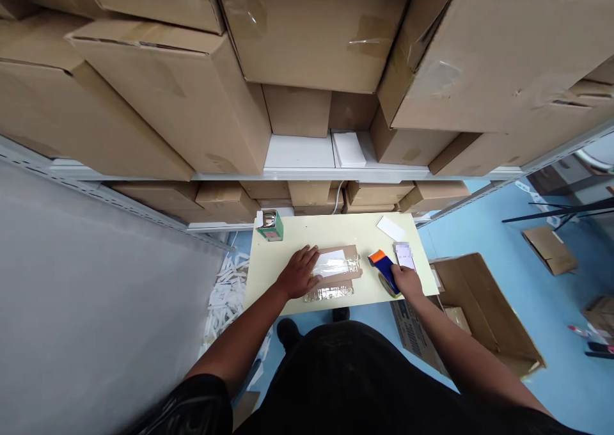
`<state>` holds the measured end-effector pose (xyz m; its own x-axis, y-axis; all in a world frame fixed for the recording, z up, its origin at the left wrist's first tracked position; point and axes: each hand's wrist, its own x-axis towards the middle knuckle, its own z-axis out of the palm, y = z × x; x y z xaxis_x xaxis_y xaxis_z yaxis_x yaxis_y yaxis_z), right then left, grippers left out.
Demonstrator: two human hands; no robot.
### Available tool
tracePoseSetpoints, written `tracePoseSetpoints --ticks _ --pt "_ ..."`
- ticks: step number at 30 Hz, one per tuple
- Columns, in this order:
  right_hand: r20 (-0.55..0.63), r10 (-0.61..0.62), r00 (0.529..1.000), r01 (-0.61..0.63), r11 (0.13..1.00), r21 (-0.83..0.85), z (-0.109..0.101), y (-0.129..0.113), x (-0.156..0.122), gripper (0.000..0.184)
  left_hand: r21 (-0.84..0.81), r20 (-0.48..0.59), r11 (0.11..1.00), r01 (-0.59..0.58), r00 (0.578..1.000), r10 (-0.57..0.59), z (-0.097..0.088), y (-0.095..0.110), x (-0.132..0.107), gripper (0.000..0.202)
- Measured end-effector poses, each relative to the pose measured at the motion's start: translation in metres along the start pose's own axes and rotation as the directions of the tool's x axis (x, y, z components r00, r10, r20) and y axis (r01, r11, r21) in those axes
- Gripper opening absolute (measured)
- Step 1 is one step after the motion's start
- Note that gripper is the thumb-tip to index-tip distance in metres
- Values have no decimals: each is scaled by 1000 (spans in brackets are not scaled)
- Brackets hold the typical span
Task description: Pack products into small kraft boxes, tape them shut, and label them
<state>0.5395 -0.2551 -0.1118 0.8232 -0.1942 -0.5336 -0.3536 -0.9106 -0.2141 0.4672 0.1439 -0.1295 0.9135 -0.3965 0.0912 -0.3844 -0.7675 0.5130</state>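
A flat piece of brown cardboard (355, 263) lies on the pale yellow table (268, 281), with a white paper (329, 263) on it and clear tape across both. My left hand (300, 272) rests on the cardboard's left edge, fingers stretched out and apart. To the right, my right hand (407, 283) grips a blue and orange tape dispenser (384, 270) by its handle. The dispenser is just off the cardboard's right side, its tape roll partly hidden beneath it. Beyond my right hand lies a phone (403, 254) with a lit screen.
A small green box (271, 229) stands at the table's back left. A white card (391, 228) lies at the back right. Shelves of cardboard boxes (311, 32) rise behind. A large open carton (484, 307) is on the floor at right; white scraps (228, 300) cover the floor at left.
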Motion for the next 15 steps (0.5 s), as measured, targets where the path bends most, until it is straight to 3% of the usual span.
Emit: tracePoseSetpoints --ticks 2,5,7,9,12,13,15 --pt "-126 -71 990 61 995 -78 6 -5 -1 45 12 -25 1000 7 1000 -7 0 4 -1 62" --pt "-221 -214 952 144 944 -296 24 -20 5 37 13 -135 991 135 982 -132 7 11 -4 66" --pt "-202 -273 941 181 907 -381 37 -28 11 37 -45 -255 948 315 914 -316 16 16 -7 77" --pt "-159 -289 944 205 893 -401 47 -31 14 36 -154 -318 858 489 798 -512 23 19 -11 79" --pt "-212 -280 936 195 916 -351 53 -29 11 37 -331 -227 680 654 644 -730 27 21 -15 68" --pt "-255 -286 924 204 931 -303 53 -29 9 39 -386 -155 623 680 618 -771 25 22 -15 64" --pt "-268 -312 911 289 949 -123 51 -34 2 47 -466 -14 546 696 612 -791 19 24 -14 54"
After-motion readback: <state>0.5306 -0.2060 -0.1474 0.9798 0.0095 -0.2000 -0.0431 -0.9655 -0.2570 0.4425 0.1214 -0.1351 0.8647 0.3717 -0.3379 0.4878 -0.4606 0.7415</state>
